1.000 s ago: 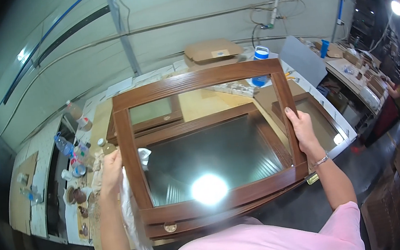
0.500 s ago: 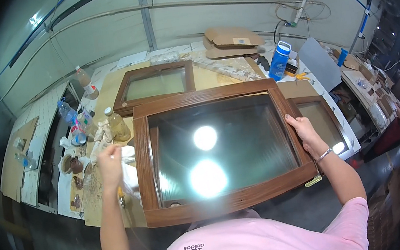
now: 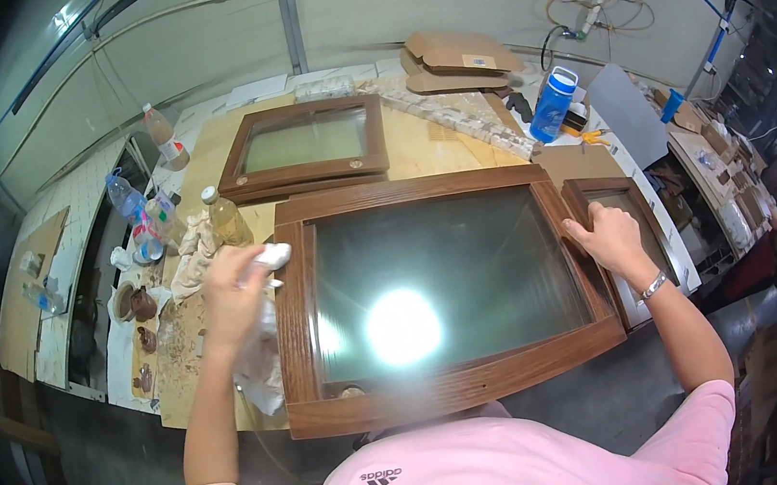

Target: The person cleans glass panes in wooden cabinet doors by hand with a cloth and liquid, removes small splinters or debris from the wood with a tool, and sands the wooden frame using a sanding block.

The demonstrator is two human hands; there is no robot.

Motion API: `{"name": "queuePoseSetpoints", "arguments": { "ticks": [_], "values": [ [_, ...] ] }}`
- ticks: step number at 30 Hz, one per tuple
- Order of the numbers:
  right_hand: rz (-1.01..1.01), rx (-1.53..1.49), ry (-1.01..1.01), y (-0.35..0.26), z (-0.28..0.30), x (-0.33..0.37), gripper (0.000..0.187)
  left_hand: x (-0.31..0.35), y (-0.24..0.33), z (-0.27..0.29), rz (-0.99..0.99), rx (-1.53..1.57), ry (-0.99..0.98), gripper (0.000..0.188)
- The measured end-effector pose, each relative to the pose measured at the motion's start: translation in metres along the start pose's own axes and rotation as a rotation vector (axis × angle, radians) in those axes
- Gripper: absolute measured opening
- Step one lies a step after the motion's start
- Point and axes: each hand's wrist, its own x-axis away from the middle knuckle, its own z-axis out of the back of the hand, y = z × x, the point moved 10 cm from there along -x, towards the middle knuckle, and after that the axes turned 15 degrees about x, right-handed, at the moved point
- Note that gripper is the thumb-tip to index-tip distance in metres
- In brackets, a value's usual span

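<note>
At the far left of the plywood workbench point(image 3: 435, 145), clear plastic bottles point(image 3: 124, 195) stood upright, one point(image 3: 227, 220) apparently holding yellowish liquid, though the view was too small to be sure. The left hand point(image 3: 232, 291) was closed around a white rag point(image 3: 265, 340) at the left rail of the glazed wooden door frame point(image 3: 444, 299), which lay flat near the bench's front edge, long axis running left to right, its arched rail toward the person. The right hand point(image 3: 613, 236) rested with fingers curled over the frame's right rail, beside a smaller framed panel point(image 3: 636, 246); a blue jug point(image 3: 552, 104) stood farther back.
</note>
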Motion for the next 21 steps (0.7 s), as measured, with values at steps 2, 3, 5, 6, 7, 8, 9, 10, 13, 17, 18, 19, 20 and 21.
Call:
{"name": "queuePoseSetpoints", "arguments": {
  "ticks": [2, 3, 5, 6, 7, 8, 9, 10, 13, 17, 18, 19, 20, 21],
  "values": [
    [0.006, -0.025, -0.035, -0.005, -0.021, 0.000, 0.058, -0.004, 0.003, -0.045, 0.018, 0.018, -0.162, 0.021],
    [0.014, -0.042, -0.049, -0.011, -0.030, 0.000, 0.058, -0.013, -0.001, -0.051, -0.026, -0.055, -0.182, 0.018],
    [-0.032, -0.139, -0.006, -0.023, -0.035, 0.007, 0.055, -0.040, -0.027, -0.058, -0.068, -0.147, -0.167, 0.014],
    [-0.052, -0.200, 0.036, -0.025, -0.037, 0.008, 0.055, -0.058, -0.046, -0.056, -0.069, -0.167, -0.137, 0.012],
    [-0.046, -0.229, 0.054, -0.029, -0.037, 0.007, 0.054, -0.072, -0.066, -0.050, -0.087, -0.177, -0.097, 0.011],
    [-0.053, -0.256, 0.068, -0.027, -0.040, 0.005, 0.052, -0.084, -0.075, -0.048, -0.015, -0.143, -0.054, 0.011],
    [-0.070, -0.277, 0.079, -0.021, -0.044, 0.006, 0.051, -0.085, -0.078, -0.054, -0.017, -0.137, -0.085, 0.012],
    [-0.084, -0.306, 0.101, -0.013, -0.048, 0.005, 0.049, -0.085, -0.077, -0.061, -0.020, -0.128, -0.114, 0.013],
    [-0.114, -0.328, 0.123, 0.007, -0.062, 0.004, 0.046, -0.042, -0.043, -0.074, -0.132, -0.039, -0.284, 0.017],
    [-0.069, -0.312, 0.054, -0.013, -0.060, -0.001, 0.045, -0.063, -0.082, -0.040, 0.069, -0.047, -0.119, 0.013],
    [-0.078, -0.332, 0.061, -0.011, -0.060, -0.004, 0.045, -0.075, -0.075, -0.043, 0.008, -0.026, -0.083, 0.014],
    [-0.080, -0.335, 0.051, -0.011, -0.062, -0.004, 0.046, -0.069, -0.070, -0.046, -0.006, -0.066, -0.106, 0.015],
    [-0.080, -0.338, 0.040, -0.011, -0.064, -0.003, 0.046, -0.057, -0.062, -0.045, -0.019, -0.107, -0.128, 0.016],
    [-0.107, -0.332, 0.029, -0.001, -0.068, -0.002, 0.047, -0.041, -0.043, -0.059, -0.092, -0.090, -0.218, 0.017]
  ]
}}
